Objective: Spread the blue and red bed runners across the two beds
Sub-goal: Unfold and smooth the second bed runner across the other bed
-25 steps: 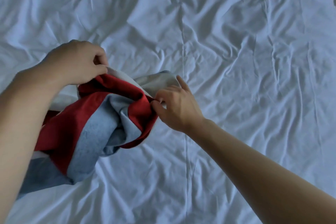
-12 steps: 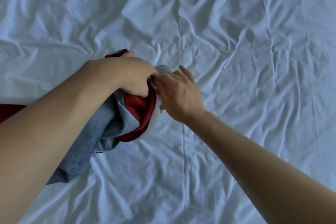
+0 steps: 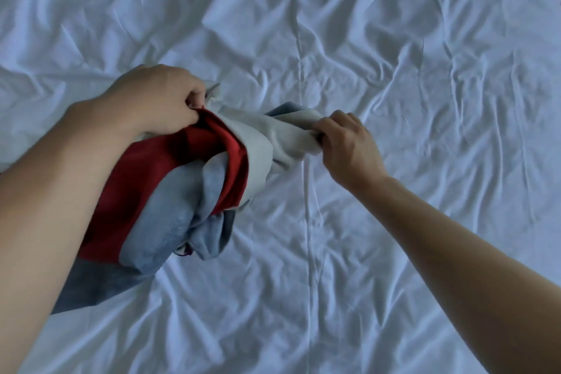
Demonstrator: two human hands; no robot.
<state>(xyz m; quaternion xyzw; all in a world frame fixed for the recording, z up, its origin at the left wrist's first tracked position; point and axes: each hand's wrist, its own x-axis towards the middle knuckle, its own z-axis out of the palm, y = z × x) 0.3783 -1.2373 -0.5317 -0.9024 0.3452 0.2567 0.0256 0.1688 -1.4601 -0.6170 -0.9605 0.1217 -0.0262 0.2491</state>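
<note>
Across the whole view lies the wrinkled white bed sheet (image 3: 394, 70), a seam running down its middle. Left of that seam, the bunched blue and red bed runner (image 3: 182, 191) hangs just above it. Left hand (image 3: 158, 100) grips its top edge; right hand (image 3: 349, 146), on the seam, clenches the pale lining end.
</note>
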